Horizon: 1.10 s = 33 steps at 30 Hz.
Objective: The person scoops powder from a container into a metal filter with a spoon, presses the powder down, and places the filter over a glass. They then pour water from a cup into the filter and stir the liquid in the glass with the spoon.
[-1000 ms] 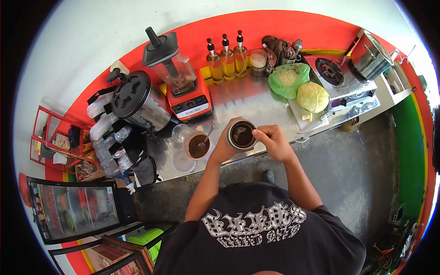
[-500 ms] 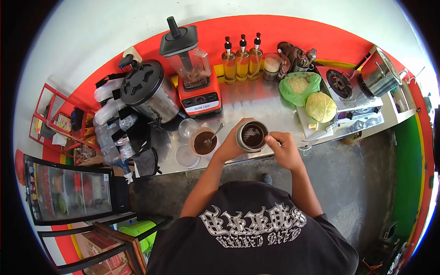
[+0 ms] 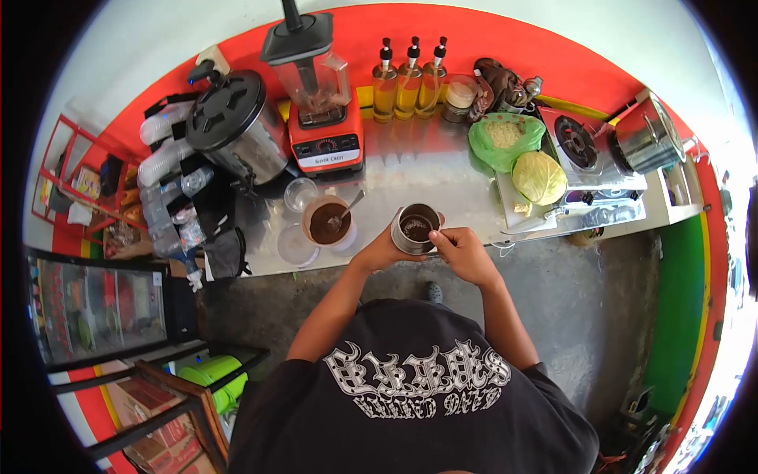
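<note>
A: From the head camera, where's the metal cup [image 3: 416, 229]?

B: At the counter [image 3: 426, 178] front edge, dark powder or liquid inside. The left hand [image 3: 384, 251] wraps its side at seven o'clock, fingers closed around it. The right hand [image 3: 462, 251] sits at four o'clock, fingertips pinched at the rim; whether they hold something small, I cannot tell.

A: Other containers?

B: A plastic cup [image 3: 328, 223] of brown liquid with a spoon [image 3: 347, 210] at nine o'clock of the metal cup. Beside it, an empty clear cup [image 3: 300, 193]. At twelve o'clock, three oil bottles [image 3: 408, 77]; at ten, a red blender [image 3: 320, 103] with dark residue.
</note>
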Tool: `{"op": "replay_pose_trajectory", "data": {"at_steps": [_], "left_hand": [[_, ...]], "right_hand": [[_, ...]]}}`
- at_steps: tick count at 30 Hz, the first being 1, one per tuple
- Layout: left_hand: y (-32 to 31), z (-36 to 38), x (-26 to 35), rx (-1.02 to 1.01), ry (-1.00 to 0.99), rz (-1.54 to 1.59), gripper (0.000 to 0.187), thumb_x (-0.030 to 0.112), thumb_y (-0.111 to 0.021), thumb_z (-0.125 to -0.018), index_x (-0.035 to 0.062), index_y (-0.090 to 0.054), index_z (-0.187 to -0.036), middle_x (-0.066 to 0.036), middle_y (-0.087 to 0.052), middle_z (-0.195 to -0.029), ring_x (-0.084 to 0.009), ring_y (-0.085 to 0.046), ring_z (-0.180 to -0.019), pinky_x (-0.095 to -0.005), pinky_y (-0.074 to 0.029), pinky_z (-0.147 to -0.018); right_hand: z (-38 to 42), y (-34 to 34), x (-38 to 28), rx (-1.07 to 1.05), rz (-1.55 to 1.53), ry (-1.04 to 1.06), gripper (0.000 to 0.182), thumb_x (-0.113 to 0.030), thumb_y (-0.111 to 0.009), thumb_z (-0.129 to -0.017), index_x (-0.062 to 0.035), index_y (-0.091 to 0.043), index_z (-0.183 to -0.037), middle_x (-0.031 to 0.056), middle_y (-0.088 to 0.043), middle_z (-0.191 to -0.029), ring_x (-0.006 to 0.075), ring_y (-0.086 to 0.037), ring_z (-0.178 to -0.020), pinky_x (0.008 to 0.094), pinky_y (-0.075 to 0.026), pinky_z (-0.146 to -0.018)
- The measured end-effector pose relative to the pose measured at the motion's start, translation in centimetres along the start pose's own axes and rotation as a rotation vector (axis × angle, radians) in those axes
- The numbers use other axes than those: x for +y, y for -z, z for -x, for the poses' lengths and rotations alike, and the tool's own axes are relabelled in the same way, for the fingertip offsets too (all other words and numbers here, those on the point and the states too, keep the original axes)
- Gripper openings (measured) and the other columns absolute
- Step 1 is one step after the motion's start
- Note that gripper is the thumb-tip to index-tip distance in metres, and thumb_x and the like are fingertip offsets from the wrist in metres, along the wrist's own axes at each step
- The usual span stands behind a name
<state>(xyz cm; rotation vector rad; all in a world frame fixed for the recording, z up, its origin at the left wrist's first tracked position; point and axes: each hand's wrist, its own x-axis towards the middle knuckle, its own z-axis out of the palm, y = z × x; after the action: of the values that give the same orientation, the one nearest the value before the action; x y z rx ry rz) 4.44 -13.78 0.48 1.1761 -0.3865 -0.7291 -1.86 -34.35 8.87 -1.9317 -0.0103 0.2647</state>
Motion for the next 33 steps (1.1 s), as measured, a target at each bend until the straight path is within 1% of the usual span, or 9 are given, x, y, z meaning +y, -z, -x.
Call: {"op": "replay_pose_trajectory", "data": {"at_steps": [4, 7, 11, 14, 18, 22, 24, 30, 33], "left_hand": [[0.0, 0.5, -0.1, 0.049, 0.014, -0.011, 0.100, 0.000, -0.096, -0.069, 0.0081, -0.043, -0.153, -0.003, -0.060, -0.144, -0.0190, -0.055, -0.136, -0.0381, -0.047, -0.116], [0.1, 0.5, 0.3, 0.006, -0.050, -0.076, 0.100, 0.001, -0.097, -0.067, 0.0077, -0.044, -0.152, -0.005, -0.060, -0.144, -0.0187, -0.057, -0.135, -0.0386, -0.049, -0.114], [0.0, 0.3, 1.1, 0.060, -0.133, -0.110, 0.096, 0.002, -0.097, -0.068, 0.0075, -0.047, -0.149, -0.005, -0.060, -0.143, -0.0180, -0.058, -0.134, -0.0387, -0.049, -0.113], [0.3, -0.2, 1.2, 0.085, -0.208, -0.149, 0.093, 0.003, -0.097, -0.070, 0.0071, -0.047, -0.149, -0.005, -0.061, -0.142, -0.0177, -0.058, -0.133, -0.0378, -0.049, -0.113], [-0.8, -0.6, 1.9, 0.254, -0.341, -0.233, 0.086, 0.007, -0.099, -0.069, 0.0069, -0.052, -0.141, -0.005, -0.063, -0.134, -0.0154, -0.061, -0.123, -0.0357, -0.051, -0.108], [-2.3, -0.9, 3.6, 0.322, -0.457, -0.302, 0.081, 0.006, -0.099, -0.071, 0.0059, -0.053, -0.138, -0.006, -0.065, -0.130, -0.0158, -0.062, -0.121, -0.0351, -0.053, -0.105], [-2.9, -1.1, 4.0, 0.329, -0.442, -0.315, 0.081, 0.005, -0.098, -0.072, 0.0055, -0.054, -0.139, -0.006, -0.067, -0.129, -0.0161, -0.064, -0.120, -0.0354, -0.053, -0.105], [-4.9, -2.3, 3.1, 0.241, -0.293, -0.284, 0.088, 0.004, -0.097, -0.072, 0.0058, -0.050, -0.147, -0.006, -0.063, -0.138, -0.0175, -0.061, -0.127, -0.0367, -0.049, -0.111], [-6.1, -3.3, 2.2, 0.179, -0.264, -0.307, 0.088, 0.003, -0.096, -0.072, 0.0056, -0.049, -0.147, -0.005, -0.062, -0.139, -0.0164, -0.060, -0.128, -0.0360, -0.049, -0.111]], "right_hand": [[0.5, -0.1, 0.0, 0.084, 0.030, 0.011, 0.051, -0.036, -0.065, -0.109, 0.0063, -0.062, -0.081, 0.0009, -0.042, -0.063, 0.0095, -0.035, -0.066, 0.0351, -0.035, -0.056], [0.7, 0.5, 0.3, -0.076, -0.012, -0.012, 0.049, -0.034, -0.065, -0.108, 0.0057, -0.061, -0.081, 0.0022, -0.041, -0.064, 0.0096, -0.035, -0.066, 0.0347, -0.035, -0.057], [0.2, 0.5, -0.5, 0.068, -0.019, 0.044, 0.048, -0.033, -0.065, -0.109, 0.0045, -0.059, -0.080, 0.0010, -0.040, -0.065, 0.0094, -0.034, -0.067, 0.0345, -0.034, -0.056], [-0.5, 0.9, -0.5, -0.060, 0.091, 0.176, 0.045, -0.030, -0.065, -0.109, 0.0035, -0.059, -0.080, -0.0002, -0.039, -0.065, 0.0090, -0.033, -0.067, 0.0343, -0.033, -0.056], [-0.8, 1.7, -1.8, 0.013, 0.001, 0.064, 0.040, -0.031, -0.063, -0.110, 0.0046, -0.062, -0.091, -0.0047, -0.045, -0.073, 0.0071, -0.037, -0.072, 0.0312, -0.035, -0.061], [-0.5, 2.3, -2.4, -0.084, -0.023, 0.285, 0.038, -0.028, -0.067, -0.108, 0.0035, -0.062, -0.087, -0.0048, -0.045, -0.074, 0.0061, -0.037, -0.073, 0.0287, -0.035, -0.062], [-0.5, 3.0, -3.3, 0.087, -0.116, 0.179, 0.038, -0.025, -0.068, -0.106, 0.0034, -0.060, -0.083, 0.0028, -0.042, -0.065, 0.0094, -0.037, -0.066, 0.0322, -0.035, -0.059], [0.2, 5.4, -1.2, -0.022, 0.003, 0.211, 0.037, -0.028, -0.067, -0.108, 0.0036, -0.062, -0.088, 0.0001, -0.046, -0.067, 0.0094, -0.039, -0.069, 0.0329, -0.037, -0.060], [0.9, 6.6, 0.0, 0.165, -0.151, 0.262, 0.038, -0.026, -0.064, -0.108, 0.0036, -0.060, -0.086, 0.0057, -0.043, -0.068, 0.0106, -0.039, -0.071, 0.0341, -0.037, -0.061]]}}
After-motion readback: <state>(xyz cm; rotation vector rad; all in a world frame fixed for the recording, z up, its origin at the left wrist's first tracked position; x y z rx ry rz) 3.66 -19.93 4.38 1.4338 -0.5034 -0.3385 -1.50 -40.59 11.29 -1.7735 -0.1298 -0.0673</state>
